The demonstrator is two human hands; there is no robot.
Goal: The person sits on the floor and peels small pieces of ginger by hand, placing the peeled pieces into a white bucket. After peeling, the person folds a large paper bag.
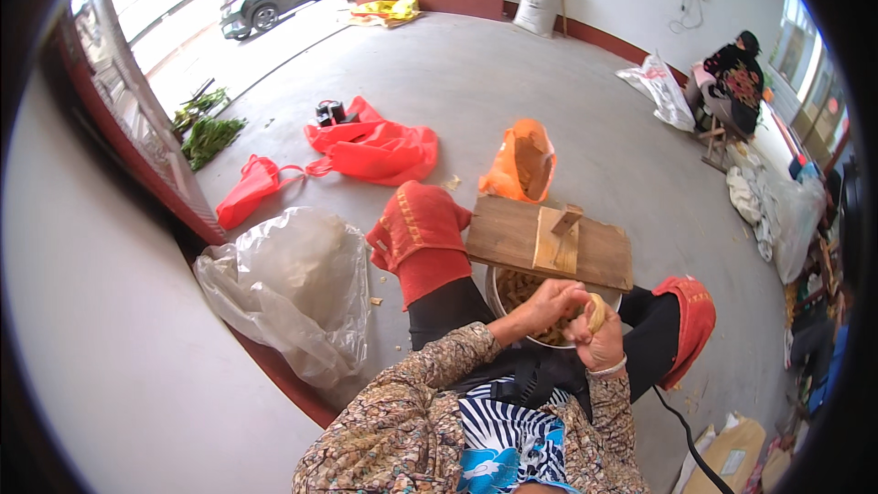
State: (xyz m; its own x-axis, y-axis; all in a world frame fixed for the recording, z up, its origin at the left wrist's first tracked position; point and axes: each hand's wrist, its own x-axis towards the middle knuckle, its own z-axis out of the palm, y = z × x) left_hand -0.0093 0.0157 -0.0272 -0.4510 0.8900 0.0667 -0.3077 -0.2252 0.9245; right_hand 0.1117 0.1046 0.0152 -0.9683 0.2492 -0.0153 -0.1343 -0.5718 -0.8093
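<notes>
Both hands meet over a white bucket (491, 291) between my knees. My right hand (598, 344) grips a pale tan, curled strip (597, 312), its material unclear. The fingers of my left hand (549, 307) are pinched at the strip's upper end. Many brownish pieces (516, 288) lie inside the bucket, partly hidden by my hands. Across the bucket's far side rests a wooden board (504, 233), with a lighter wooden plate (549, 247) and a short wooden block (566, 218) on it. Just beyond stands an orange bag (504, 165) with its mouth gaping.
At left sits a clear plastic bag (295, 288) with pale contents. Red fabric bags (384, 151) lie ahead, near green leaves (209, 137). A person (730, 82) sits far right beside a white sack (662, 92). A black cable (686, 432) crosses the floor at lower right.
</notes>
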